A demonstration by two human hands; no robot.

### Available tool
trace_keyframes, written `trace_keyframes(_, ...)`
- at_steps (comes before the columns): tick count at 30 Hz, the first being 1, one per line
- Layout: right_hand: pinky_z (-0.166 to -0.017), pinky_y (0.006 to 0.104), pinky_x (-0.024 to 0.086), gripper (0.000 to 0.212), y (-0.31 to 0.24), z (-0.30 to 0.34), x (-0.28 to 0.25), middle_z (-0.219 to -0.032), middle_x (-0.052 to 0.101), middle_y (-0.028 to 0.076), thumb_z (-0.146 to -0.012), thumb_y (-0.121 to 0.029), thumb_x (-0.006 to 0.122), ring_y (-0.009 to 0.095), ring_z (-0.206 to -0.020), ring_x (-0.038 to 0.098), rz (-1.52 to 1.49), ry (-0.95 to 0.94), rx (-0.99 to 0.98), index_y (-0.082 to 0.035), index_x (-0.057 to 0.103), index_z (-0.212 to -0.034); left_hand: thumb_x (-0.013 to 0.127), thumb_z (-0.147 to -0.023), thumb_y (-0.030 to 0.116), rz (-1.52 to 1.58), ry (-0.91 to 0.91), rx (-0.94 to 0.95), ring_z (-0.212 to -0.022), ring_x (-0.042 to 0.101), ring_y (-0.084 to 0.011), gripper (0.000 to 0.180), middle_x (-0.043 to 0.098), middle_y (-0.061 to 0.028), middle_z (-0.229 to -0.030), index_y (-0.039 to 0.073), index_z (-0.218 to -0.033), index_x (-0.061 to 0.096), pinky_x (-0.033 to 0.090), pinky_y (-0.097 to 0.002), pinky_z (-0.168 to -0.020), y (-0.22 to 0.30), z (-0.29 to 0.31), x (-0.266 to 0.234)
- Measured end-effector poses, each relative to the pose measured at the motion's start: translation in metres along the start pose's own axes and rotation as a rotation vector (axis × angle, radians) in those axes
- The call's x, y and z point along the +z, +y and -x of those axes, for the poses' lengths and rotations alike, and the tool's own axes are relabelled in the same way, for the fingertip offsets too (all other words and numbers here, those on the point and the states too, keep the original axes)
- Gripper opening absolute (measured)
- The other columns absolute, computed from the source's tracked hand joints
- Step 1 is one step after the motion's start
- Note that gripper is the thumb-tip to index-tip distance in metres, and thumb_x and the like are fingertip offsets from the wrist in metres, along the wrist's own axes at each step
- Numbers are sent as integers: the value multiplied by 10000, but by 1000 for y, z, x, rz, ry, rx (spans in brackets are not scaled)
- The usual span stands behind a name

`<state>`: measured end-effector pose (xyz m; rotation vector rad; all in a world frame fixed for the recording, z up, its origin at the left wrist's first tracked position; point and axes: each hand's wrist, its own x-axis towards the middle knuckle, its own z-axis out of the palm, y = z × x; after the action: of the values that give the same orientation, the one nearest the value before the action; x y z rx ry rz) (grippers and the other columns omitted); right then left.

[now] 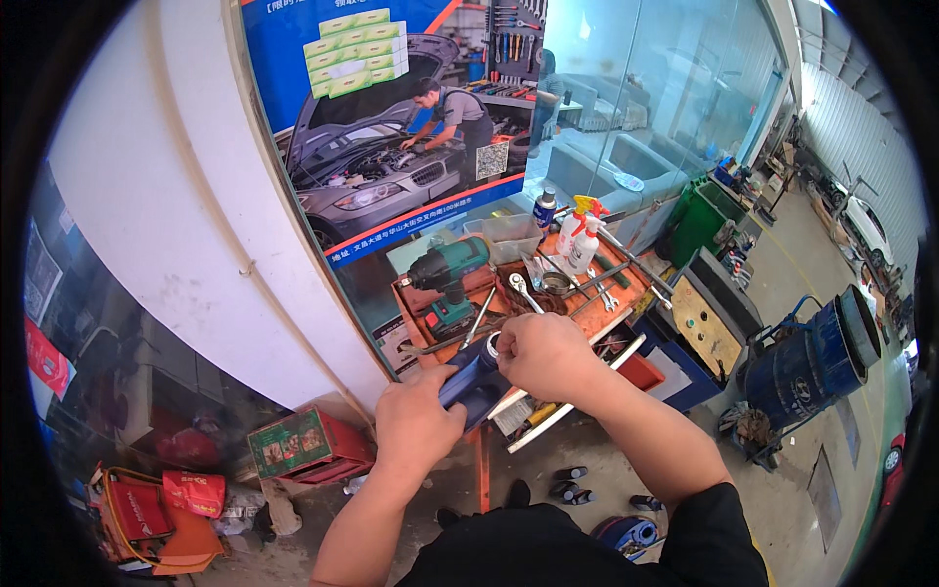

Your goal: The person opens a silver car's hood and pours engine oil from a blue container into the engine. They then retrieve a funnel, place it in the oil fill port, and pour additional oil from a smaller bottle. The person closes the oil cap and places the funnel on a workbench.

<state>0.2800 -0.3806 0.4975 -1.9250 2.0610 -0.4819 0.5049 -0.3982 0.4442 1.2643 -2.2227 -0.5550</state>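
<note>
My left hand [421, 416] is closed around a dark blue plastic jug [469, 382], held in front of the orange tool cart [592, 318]. The jug tilts, with its neck toward the cart. My right hand [548, 357] is closed at the jug's neck, its fingers against a light-coloured ring there. Those fingers hide most of the neck, and whether a cap is in them does not show. Just beyond my right hand lies a ratchet wrench [523, 289]. A green cordless drill [450, 274] stands on the cart to the left of it.
Spray bottles [584, 240] and a blue aerosol can [545, 207] stand at the cart's back. An open drawer [523, 430] juts toward me. At right are a blue drum [802, 367] and green bin [696, 220]; at left, a red-green box [308, 445] on the floor.
</note>
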Motion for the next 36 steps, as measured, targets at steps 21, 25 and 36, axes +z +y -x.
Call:
trace_keyframes(21, -776, 514, 593, 106, -1, 11, 27, -883, 740, 147, -872, -150, 786, 388, -872, 751, 126, 348, -142, -62, 728, -865, 796, -801, 179, -72, -8, 53, -1018, 771, -437, 472, 816, -209, -1130, 51, -1255, 790, 591, -533, -970, 13, -5, 3)
trace_keyframes(25, -812, 493, 600, 100, -6, 20, 38, -882, 702, 149, -868, -127, 757, 372, -867, 734, 186, 468, -219, -57, 697, -907, 796, -808, 172, -49, -11, 62, -1010, 770, -429, 455, 813, -205, -1117, 58, -1248, 787, 587, -529, -957, 13, -5, 4)
trace_keyframes(36, -847, 512, 606, 157, -34, 18, 35, -967, 775, 169, -892, -185, 770, 397, -953, 767, 63, 378, 188, -37, 737, -935, 799, -825, 173, -83, -4, 278, -824, 778, -396, 433, 771, -177, -988, 13, -1217, 708, 608, -507, -837, -9, -4, -2)
